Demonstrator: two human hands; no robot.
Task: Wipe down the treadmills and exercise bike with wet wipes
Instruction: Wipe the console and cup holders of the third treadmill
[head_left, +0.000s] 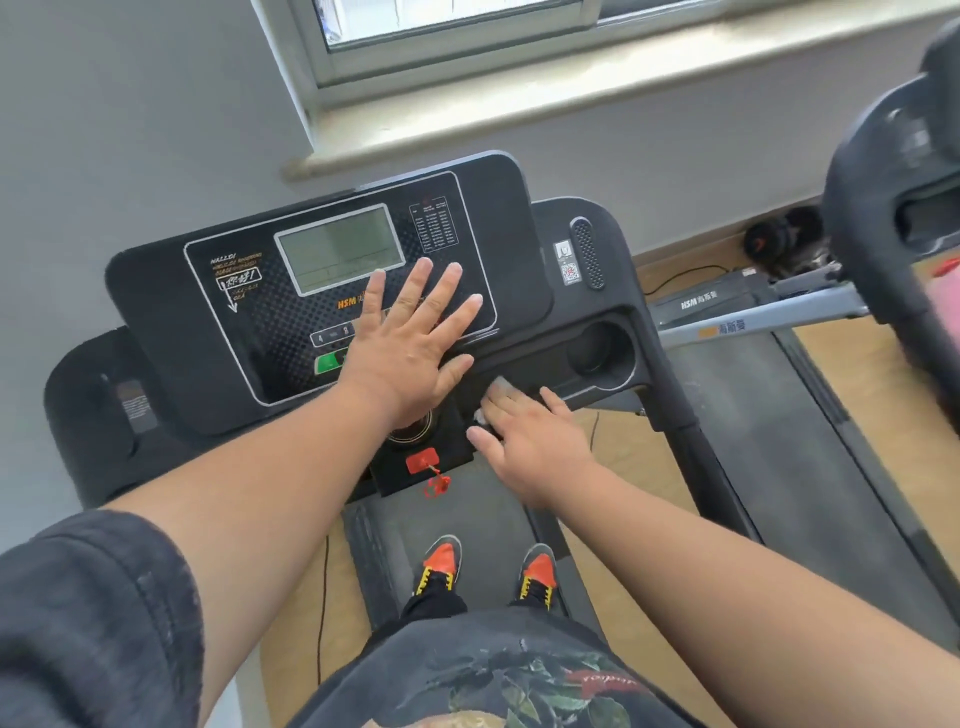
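Note:
I stand on a black treadmill whose console (218, 312) fills the middle of the view, with a grey screen (337, 247) on it. My left hand (410, 343) lies flat on the console's button panel, fingers spread, holding nothing. My right hand (530, 441) presses a white wet wipe (497, 388) onto the black tray below the console, just left of the cup holder (597, 348). Most of the wipe is hidden under my fingers. A red safety key (422, 461) hangs below the console's middle.
A second treadmill (779, 415) stands to the right, with its belt and grey frame bar. A dark machine part (883, 218) rises at the far right edge. A window sill (519, 104) and grey wall are ahead. Cables run over the wooden floor (675, 280).

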